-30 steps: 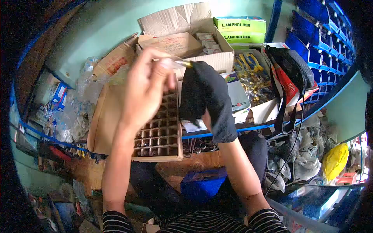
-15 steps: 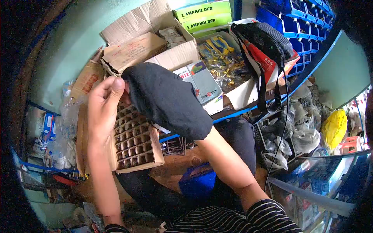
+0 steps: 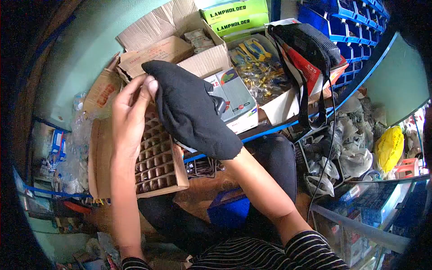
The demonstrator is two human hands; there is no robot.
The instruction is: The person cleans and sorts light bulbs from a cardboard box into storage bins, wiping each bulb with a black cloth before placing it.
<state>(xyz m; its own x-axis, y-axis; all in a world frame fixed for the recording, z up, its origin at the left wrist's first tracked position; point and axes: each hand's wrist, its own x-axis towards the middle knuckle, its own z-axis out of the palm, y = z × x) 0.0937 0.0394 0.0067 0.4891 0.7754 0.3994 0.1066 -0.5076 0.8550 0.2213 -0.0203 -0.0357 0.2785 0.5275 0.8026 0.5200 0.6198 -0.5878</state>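
A black cloth [image 3: 193, 110] covers my right hand and reaches back to the wrist, so those fingers are hidden; the bare right forearm [image 3: 261, 184] comes out below its frayed edge. My left hand [image 3: 132, 103] pinches the cloth's left edge between thumb and fingers. From the cloth's right side pokes a small dark glossy piece [image 3: 219, 105], mostly covered. Below the left hand and the cloth lies an open carton [image 3: 183, 173] divided into many small cardboard cells. Behind the cloth, a grey and white box [image 3: 238, 96] sits on the shelf.
Green lampholder boxes [image 3: 236, 24] stand behind an open cardboard box [image 3: 211, 63]. A bin of bagged yellow-blue and brass parts [image 3: 258, 67] is beside a black strapped bag [image 3: 310, 42]. A blue box [image 3: 229, 209] lies below, and plastic bags [image 3: 355, 157] are heaped at right.
The cloth and my left hand have shifted slightly; the cloth now stands more upright and narrower. A dark glossy piece has come into view at its right side.
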